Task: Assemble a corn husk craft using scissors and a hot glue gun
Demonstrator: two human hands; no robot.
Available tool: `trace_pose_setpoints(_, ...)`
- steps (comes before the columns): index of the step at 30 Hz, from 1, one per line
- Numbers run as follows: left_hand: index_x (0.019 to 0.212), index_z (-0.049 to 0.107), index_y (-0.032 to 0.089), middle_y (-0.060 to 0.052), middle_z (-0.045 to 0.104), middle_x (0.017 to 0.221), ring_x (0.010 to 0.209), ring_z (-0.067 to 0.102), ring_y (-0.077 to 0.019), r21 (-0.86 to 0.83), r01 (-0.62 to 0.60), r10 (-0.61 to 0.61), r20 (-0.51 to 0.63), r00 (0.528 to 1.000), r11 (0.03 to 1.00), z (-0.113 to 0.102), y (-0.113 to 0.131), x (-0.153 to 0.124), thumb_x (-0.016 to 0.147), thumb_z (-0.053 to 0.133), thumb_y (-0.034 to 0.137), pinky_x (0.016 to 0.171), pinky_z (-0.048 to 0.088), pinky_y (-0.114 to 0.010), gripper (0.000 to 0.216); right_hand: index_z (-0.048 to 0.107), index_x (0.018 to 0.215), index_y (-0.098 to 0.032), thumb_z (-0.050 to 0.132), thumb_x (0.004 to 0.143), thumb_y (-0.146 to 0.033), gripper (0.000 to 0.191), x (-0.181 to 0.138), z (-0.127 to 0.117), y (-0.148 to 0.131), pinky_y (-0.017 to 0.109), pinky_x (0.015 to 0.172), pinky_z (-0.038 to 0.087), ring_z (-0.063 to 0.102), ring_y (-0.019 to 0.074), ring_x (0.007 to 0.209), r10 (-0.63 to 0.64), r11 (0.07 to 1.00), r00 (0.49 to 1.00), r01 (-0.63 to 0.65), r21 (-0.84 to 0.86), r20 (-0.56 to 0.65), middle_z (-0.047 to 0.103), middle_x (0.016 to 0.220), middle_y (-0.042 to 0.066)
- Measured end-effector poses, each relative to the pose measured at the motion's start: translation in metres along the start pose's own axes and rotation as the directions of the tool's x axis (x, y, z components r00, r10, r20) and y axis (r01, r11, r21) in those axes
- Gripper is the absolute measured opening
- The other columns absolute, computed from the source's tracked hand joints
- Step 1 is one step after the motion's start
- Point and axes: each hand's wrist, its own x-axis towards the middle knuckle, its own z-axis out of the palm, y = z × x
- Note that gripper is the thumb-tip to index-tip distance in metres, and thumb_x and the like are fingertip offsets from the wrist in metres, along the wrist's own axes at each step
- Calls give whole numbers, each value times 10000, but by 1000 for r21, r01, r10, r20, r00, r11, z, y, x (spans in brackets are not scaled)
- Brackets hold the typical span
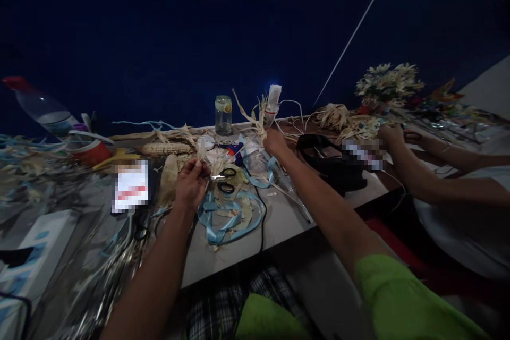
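My left hand [191, 181] pinches a pale piece of corn husk [201, 152] between thumb and fingers. Stretched farther out, my right hand [274, 142] is closed on a bunch of dried corn husk strips [261, 117] whose ends stick up. Black-handled scissors [227, 172] lie just right of my left hand. Below them, a loop of light blue ribbon [231, 228] is spread over husk scraps. A dried corn cob [166, 149] rests behind my left hand, and a glass jar [223, 116] stands at the back between both hands.
At right, another person's hands [392, 141] work beside a black bag [332, 167] and a husk flower bouquet [388, 82]. On the left are a tilted plastic bottle [48, 111], a red container [87, 150], a white power strip [43, 249] and metal wires [107, 281].
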Motion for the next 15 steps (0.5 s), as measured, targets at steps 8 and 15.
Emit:
trace_pose_setpoints(8, 782, 556, 178, 40, 577, 632, 576, 555, -67, 59, 36, -32, -56, 998, 998, 1, 0, -3, 594, 747, 200, 612, 468, -213, 268, 537, 1136, -87, 373, 806, -151, 374, -25, 10, -34, 323, 938, 341, 482, 210, 1053, -317, 924, 925, 351, 152, -209, 567, 1120, 149)
trace_pose_setpoints(15, 774, 548, 179, 42, 576, 635, 573, 549, -65, 35, 19, -18, -22, 1000, 999, 1, 0, -2, 573, 754, 205, 616, 468, -218, 290, 628, 977, -183, 316, 879, -394, 389, -47, 13, -51, 240, 680, 360, 565, 166, 797, -574, 818, 785, 557, 143, 233, 662, 882, 65)
